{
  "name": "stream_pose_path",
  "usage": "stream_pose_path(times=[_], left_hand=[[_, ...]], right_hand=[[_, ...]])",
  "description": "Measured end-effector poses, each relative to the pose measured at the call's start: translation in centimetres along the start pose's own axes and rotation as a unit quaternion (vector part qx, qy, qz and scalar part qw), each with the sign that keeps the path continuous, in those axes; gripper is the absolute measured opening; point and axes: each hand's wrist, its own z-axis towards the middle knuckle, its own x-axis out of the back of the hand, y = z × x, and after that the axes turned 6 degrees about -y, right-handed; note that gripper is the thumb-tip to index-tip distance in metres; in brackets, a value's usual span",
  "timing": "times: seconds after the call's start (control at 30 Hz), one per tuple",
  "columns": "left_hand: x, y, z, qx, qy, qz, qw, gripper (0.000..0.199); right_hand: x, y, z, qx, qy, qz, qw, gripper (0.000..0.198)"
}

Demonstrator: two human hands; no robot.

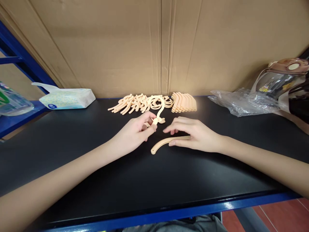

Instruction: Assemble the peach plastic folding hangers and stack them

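Note:
My left hand (135, 132) is closed in a pinch on a cream plastic hanger hook (161, 108), held upright with its curved end pointing away. Small cream parts (161, 120) show at the hook's base; fingers partly cover how they join. To the right, my right hand (193, 133) hovers low with its fingers apart. Its thumb lies along a curved cream hanger arm (161, 143), whose far end is hidden under the palm. That arm rests on the black tabletop, and a small hole shows at its near tip.
Behind my hands lie a pile of loose cream hooks (127, 103) and a neat row of curved arms (184, 102). A tissue pack (69, 98) sits at left, a clear bottle (14, 103) beyond it. At right are a plastic bag (241, 104) and a drinking bottle (277, 80). Cardboard (108, 48) stands behind.

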Motion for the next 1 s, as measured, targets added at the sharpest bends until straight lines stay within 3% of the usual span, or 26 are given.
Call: stream_pose_path(times=[0.1,0.33,0.53,0.73,1.0], left_hand=[[0.01,0.3,0.11,0.037,-0.012,-0.108,0.993,0.028],[-0.04,0.4,0.24,0.103,-0.018,-0.235,0.966,0.023],[-0.03,0.45,0.17,0.132,-0.003,-0.248,0.96,0.02],[-0.01,0.42,0.08,0.111,-0.019,-0.266,0.958,0.02],[0.1,0.73,0.1,0.112,-0.028,-0.264,0.958,0.019]], right_hand=[[-0.03,0.11,0.02,0.027,-0.029,-0.066,0.997,0.029],[-0.22,0.06,0.2,0.017,-0.023,-0.075,0.997,0.024],[-0.23,0.2,0.04,0.008,-0.012,-0.107,0.994,0.027],[-0.23,0.02,-0.11,-0.096,0.008,-0.106,0.99,0.028],[-0.05,0.04,-0.11,-0.071,0.008,-0.096,0.993,0.036]])
